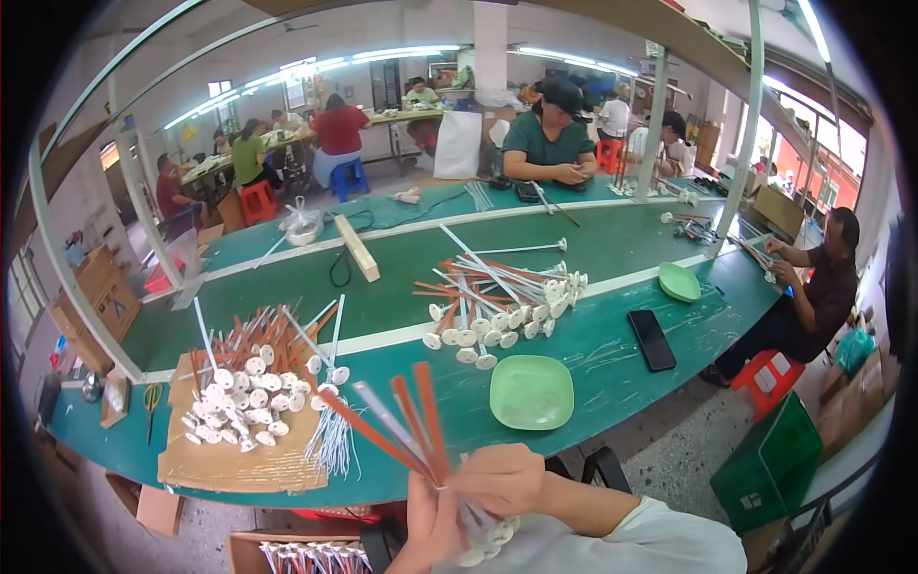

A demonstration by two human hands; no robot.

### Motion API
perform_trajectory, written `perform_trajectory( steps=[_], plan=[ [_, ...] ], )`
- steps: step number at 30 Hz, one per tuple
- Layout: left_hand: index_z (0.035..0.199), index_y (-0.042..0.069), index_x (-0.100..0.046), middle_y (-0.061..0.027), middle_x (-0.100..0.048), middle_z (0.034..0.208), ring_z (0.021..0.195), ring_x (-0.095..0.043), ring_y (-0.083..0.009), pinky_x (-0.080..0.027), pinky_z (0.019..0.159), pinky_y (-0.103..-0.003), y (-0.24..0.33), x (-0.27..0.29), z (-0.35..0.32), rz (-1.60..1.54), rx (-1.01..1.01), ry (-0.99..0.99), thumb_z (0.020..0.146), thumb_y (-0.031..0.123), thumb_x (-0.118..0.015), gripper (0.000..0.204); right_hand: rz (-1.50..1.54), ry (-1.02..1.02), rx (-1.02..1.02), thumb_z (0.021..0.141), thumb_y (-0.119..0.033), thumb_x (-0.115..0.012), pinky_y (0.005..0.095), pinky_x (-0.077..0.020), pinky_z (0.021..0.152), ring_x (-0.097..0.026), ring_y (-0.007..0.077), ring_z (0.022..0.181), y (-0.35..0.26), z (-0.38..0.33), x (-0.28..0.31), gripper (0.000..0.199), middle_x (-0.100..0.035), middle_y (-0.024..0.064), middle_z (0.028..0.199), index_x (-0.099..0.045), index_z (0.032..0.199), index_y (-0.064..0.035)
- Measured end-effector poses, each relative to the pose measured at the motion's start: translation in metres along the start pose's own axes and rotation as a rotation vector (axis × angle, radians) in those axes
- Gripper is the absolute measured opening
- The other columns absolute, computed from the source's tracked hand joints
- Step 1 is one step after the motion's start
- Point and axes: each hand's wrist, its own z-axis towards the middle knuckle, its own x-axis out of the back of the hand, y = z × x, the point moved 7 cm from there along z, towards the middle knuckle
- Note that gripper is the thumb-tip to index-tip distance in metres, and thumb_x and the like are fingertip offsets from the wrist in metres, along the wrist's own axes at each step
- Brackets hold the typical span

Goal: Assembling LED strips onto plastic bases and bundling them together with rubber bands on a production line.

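Observation:
My left hand [430, 521] and my right hand [497, 478] meet low in the picture, close to my body. Together they grip a fanned bundle of thin rods [397, 421], some orange-red and some grey-white, with white round caps at the lower ends near my lap. The rods point up and to the left over the green table edge [411, 488]. A pile of similar capped rods [253, 383] lies on a cardboard sheet [206, 464] to my left. A second pile [497, 297] lies ahead on the right.
A pale green square plate [532, 392] sits just beyond my hands, a black phone [652, 340] and another green plate [679, 282] further right. White ties [335, 440] lie by the cardboard. A wooden block [357, 249] rests mid-table. Other people sit opposite and to the right.

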Motion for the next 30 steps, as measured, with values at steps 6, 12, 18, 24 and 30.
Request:
perform_trajectory(
  steps=[6,12,18,24,30],
  plan=[
    [0.144,0.006,-0.01,-0.0191,-0.056,0.093,0.079,-0.066,-0.0338,-0.058,0.072,-0.048,-0.027,-0.007,-0.012,-0.398,0.421,-0.433,0.098,0.009,-0.044,0.057,0.378,-0.057,-0.55,0.084,0.001,-0.064,0.0279,-0.053,0.058,-0.068,0.0175,0.063,0.031,-0.034,0.001,0.015,-0.07,0.0089,0.078,-0.072,0.097,-0.0024],
    [0.138,0.005,-0.036,-0.0138,-0.055,0.088,0.067,-0.056,-0.0282,-0.051,0.063,-0.044,-0.044,-0.004,-0.015,-0.622,0.588,-0.136,0.1,0.027,-0.049,0.045,0.381,-0.082,-0.586,0.087,-0.001,-0.063,0.0284,-0.0534,0.059,-0.068,0.0178,0.064,0.049,-0.039,-0.009,0.012,-0.071,0.0101,0.085,-0.071,0.095,0.0003],
    [0.107,0.006,-0.049,-0.0025,-0.043,0.062,0.05,-0.042,-0.0139,-0.033,0.045,-0.027,-0.094,0.012,-0.029,-0.561,0.636,0.181,0.103,0.041,-0.041,0.036,0.079,0.003,-0.211,0.084,-0.003,-0.063,0.0282,-0.0513,0.051,-0.064,0.0169,0.059,0.03,-0.036,-0.017,0.02,-0.065,0.0089,0.079,-0.065,0.103,0.0019],
    [0.103,0.004,-0.048,-0.002,-0.047,0.066,0.054,-0.042,-0.0086,-0.033,0.047,-0.024,-0.072,0.027,-0.006,-0.079,0.43,0.281,0.104,0.043,-0.04,0.04,-0.157,0.079,-0.296,0.084,-0.005,-0.063,0.0265,-0.0468,0.045,-0.059,0.0162,0.055,0.023,-0.031,-0.005,0.023,-0.058,0.0093,0.073,-0.06,0.105,0.0009],
    [0.106,0.002,-0.048,-0.0087,-0.058,0.086,0.075,-0.058,-0.0167,-0.047,0.062,-0.026,-0.084,0.032,-0.011,-0.124,0.491,0.206,0.104,0.042,-0.04,0.041,-0.099,0.09,-0.399,0.084,-0.008,-0.064,0.0383,-0.044,0.052,-0.055,0.0286,0.062,0.021,-0.019,0.001,0.022,-0.052,0.0118,0.074,-0.058,0.103,-0.0009]
  ],
)
